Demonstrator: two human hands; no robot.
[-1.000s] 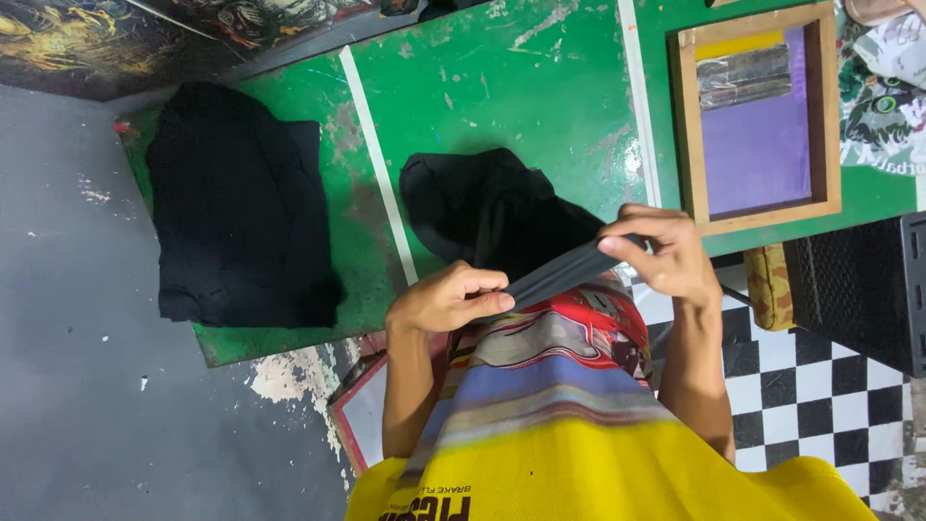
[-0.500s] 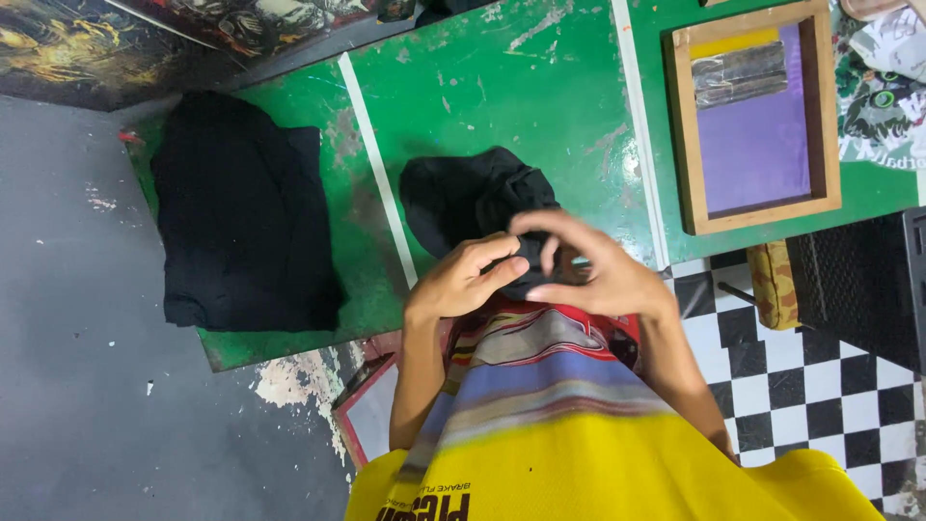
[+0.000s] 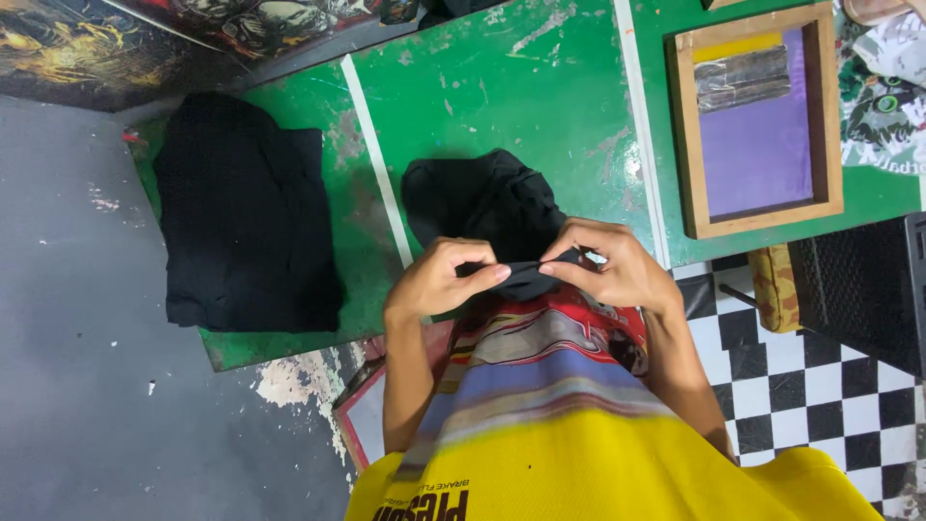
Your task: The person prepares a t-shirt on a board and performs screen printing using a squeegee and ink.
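I see my left hand (image 3: 446,280) and my right hand (image 3: 606,265) close together at the near edge of the worn green painted table (image 3: 502,87), fingertips almost meeting. Both are curled tight, thumbs and forefingers pinching the hem of a crumpled black fabric garment (image 3: 487,203); the left grips it from one side, the right from the other, with a short taut strip of cloth between them. The rest of that garment lies bunched on the table just beyond my knuckles, touching both hands. Well out to the left of my left hand sits a folded stack of black cloth (image 3: 246,222), flat on the table near its corner and apart from the piece I hold. A white painted stripe (image 3: 374,159) runs across the green surface between that stack and the bunched garment. Beyond and to the right of my right hand lies a wooden printing frame with a purple screen and a yellow band along its top (image 3: 757,116), a strip of shiny tape on it. Nearer, right of my right wrist, a black mesh crate (image 3: 863,289) stands on the black and white chequered floor (image 3: 810,405), with a small mottled yellowish pad (image 3: 775,287) just beside it. Left of my left forearm the floor is plain grey concrete (image 3: 87,386). Below my hands my striped and yellow shirt (image 3: 579,425) fills the view.
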